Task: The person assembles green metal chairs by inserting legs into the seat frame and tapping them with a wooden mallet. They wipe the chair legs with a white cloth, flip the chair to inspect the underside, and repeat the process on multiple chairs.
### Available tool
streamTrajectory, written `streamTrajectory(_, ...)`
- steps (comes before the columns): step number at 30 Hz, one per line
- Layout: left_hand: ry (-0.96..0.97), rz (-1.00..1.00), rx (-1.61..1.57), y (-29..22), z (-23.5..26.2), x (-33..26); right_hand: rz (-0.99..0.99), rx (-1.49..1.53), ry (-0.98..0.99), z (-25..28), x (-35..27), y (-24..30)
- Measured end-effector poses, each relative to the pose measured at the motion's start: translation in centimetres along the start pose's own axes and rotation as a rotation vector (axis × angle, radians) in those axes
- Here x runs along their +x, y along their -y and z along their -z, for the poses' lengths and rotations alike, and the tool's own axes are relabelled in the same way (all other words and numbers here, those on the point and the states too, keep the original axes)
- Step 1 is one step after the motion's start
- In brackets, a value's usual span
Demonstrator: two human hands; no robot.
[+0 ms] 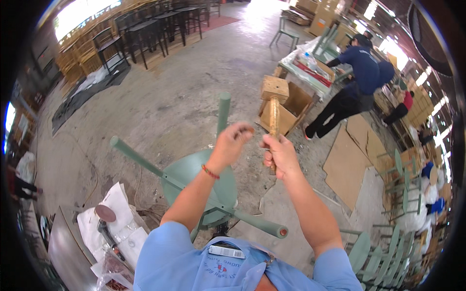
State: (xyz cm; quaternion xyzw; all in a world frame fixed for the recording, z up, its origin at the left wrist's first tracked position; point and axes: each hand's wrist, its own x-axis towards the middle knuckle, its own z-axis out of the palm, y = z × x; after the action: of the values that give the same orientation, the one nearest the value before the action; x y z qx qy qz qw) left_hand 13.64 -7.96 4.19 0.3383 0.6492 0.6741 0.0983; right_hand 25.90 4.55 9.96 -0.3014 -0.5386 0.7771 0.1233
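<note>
At the far left, a grey surface (63,242) carries crumpled white paper sheets (116,218) and a dark power sander (104,220) with a round reddish disc facing up. Beyond it, at the upper left, rows of dark chairs and tables (145,29) stand along the concrete floor (184,87).

In the middle, a green round stool (199,184) sits upside down just in front of the person, its seat facing up toward the camera and its legs sticking outward: one toward the left (133,154), one straight up (223,111) and one toward the lower right (262,225).

The left hand (233,140) is raised above the stool seat, close to the upright leg, with fingertips pinched together on something small; what it is cannot be told. A beaded bracelet (210,171) circles that wrist.

Just beside it, the right hand (280,151) is closed around the handle of a wooden mallet (274,97), whose blocky head points up and away.

Behind the mallet, an open cardboard box (291,109) lies on the floor. Farther right, another person in a dark blue shirt (361,68) bends over a cluttered workbench (310,68). Flat cardboard sheets (349,160) lie on the floor, and green chairs (378,252) stand stacked at the lower right.
</note>
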Motion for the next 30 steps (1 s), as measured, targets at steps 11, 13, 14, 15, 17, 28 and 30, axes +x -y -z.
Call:
streamTrajectory(11, 0.051, 0.341, -0.197, 6.4, 8.8, 13.1, 0.091, -0.221, 0.057, 0.5, 1.0, 0.8)
streamTrajectory(13, 0.086, 0.366, -0.217, 6.8, 8.3, 13.6, 0.102, -0.267, 0.066, 1.1, 1.5, 0.6)
streamTrajectory(14, 0.093, 0.368, -0.225, 6.9, 8.2, 13.6, 0.102, -0.284, 0.068, 1.3, 1.7, 0.5)
streamTrajectory(15, 0.098, 0.369, -0.233, 6.9, 8.0, 13.6, 0.101, -0.301, 0.071, 1.4, 1.9, 0.5)
streamTrajectory(17, 0.085, 0.361, -0.197, 7.0, 8.1, 13.6, 0.104, -0.346, 0.054, 1.3, 2.2, 0.5)
streamTrajectory(28, 0.061, 0.351, -0.210, 7.1, 8.2, 13.1, 0.469, -1.000, 0.020, -0.5, 4.5, 3.7)
streamTrajectory(30, 0.050, 0.345, -0.175, 7.0, 8.0, 13.3, 0.608, -1.124, -0.023, -0.8, 4.8, 4.0)
